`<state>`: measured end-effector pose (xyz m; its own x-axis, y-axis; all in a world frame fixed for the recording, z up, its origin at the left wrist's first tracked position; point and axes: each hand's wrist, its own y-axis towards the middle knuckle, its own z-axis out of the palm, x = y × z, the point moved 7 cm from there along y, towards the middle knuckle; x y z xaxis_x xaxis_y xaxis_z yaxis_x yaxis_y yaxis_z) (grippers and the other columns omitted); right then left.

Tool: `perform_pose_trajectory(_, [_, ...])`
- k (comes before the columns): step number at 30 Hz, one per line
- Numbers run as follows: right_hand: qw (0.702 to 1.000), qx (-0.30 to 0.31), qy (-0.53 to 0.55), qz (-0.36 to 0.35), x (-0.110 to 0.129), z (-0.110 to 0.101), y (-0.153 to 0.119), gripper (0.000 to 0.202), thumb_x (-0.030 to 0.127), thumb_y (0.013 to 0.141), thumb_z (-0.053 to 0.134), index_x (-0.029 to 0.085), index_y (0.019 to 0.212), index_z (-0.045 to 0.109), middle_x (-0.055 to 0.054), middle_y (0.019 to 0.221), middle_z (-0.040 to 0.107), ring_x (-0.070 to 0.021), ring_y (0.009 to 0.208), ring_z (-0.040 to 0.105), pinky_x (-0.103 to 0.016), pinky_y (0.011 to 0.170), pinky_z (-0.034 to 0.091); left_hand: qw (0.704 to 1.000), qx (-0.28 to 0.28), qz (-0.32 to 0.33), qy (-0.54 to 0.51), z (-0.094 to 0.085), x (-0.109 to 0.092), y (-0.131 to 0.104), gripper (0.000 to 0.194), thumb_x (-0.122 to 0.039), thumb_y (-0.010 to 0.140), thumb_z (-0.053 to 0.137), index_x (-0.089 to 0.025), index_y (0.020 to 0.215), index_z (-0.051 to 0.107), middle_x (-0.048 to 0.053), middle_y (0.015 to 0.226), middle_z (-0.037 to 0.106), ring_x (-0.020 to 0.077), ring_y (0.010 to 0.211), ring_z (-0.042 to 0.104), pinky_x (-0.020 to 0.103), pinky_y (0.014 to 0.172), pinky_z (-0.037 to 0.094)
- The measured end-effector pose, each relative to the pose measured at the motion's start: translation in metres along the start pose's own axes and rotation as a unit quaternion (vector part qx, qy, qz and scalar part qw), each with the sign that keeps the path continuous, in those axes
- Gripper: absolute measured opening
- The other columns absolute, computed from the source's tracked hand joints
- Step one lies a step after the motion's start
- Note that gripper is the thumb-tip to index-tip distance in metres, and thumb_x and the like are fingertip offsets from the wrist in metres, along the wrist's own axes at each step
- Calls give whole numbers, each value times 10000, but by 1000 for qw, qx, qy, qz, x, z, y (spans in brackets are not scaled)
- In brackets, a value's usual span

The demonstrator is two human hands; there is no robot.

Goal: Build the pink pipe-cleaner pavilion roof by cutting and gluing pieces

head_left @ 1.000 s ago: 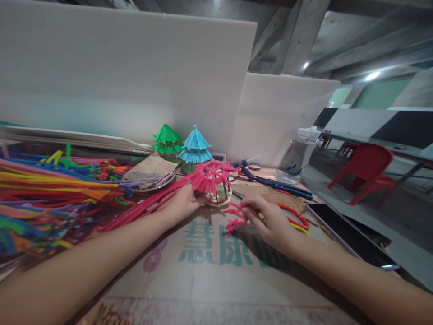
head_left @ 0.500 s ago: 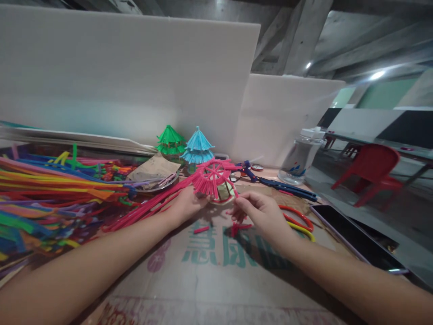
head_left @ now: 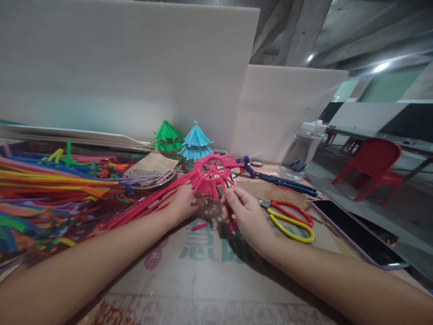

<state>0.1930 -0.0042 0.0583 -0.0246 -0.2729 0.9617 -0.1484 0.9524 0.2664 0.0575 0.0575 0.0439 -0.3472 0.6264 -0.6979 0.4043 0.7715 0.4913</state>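
Observation:
A pink wheel-shaped piece (head_left: 213, 170) made of fuzzy stems, with spokes and a fringe, is held up over the cardboard. My left hand (head_left: 184, 204) grips it from the lower left, its fingertips partly hidden behind the fringe. At the fringe's lower right, my right hand (head_left: 241, 210) has thumb and fingers pinched together; what is between them is too small to name. Long pink stems (head_left: 145, 208) lie beyond my left forearm. Short pink cut pieces (head_left: 199, 225) rest on the cardboard below.
Scissors (head_left: 291, 220) and a phone (head_left: 358, 232) lie at the right, near a clear bottle (head_left: 299, 151) and a blue glue gun (head_left: 287, 184). Green (head_left: 168, 135) and blue (head_left: 195, 141) tiered models stand behind. Colourful stems (head_left: 57, 194) fill the left.
The pink wheel now faces me more squarely. My right hand has moved slightly left and up to its fringe, revealing more of the scissors. The pale ring below the wheel is mostly hidden.

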Motion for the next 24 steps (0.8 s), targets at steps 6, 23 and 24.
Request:
perform_pose_trajectory(6, [1000, 13, 22, 12, -13, 4, 1, 420, 601, 867, 547, 210, 719, 510, 60, 507, 508, -79, 407, 412, -195, 386, 319, 999, -9, 48, 17, 1, -2, -2, 109, -245, 796, 594, -164, 782, 665, 55, 813, 714, 224, 835, 673, 371, 879, 533])
perform_pose_trajectory(23, [1000, 26, -10, 6, -11, 7, -2, 425, 578, 897, 517, 225, 664, 477, 72, 462, 429, -93, 402, 358, -238, 417, 292, 999, 12, 33, 34, 2, -6, -2, 130, -284, 750, 606, -218, 667, 683, 55, 743, 718, 293, 1083, 639, 427, 946, 525])
perform_pose_trajectory(24, [1000, 25, -12, 5, -11, 7, -1, 427, 577, 900, 516, 225, 661, 476, 74, 453, 419, -95, 404, 355, -241, 422, 290, 999, 14, 31, 34, 3, -5, -2, 135, -289, 752, 603, -219, 671, 685, 56, 736, 717, 293, 1079, 642, 425, 942, 527])
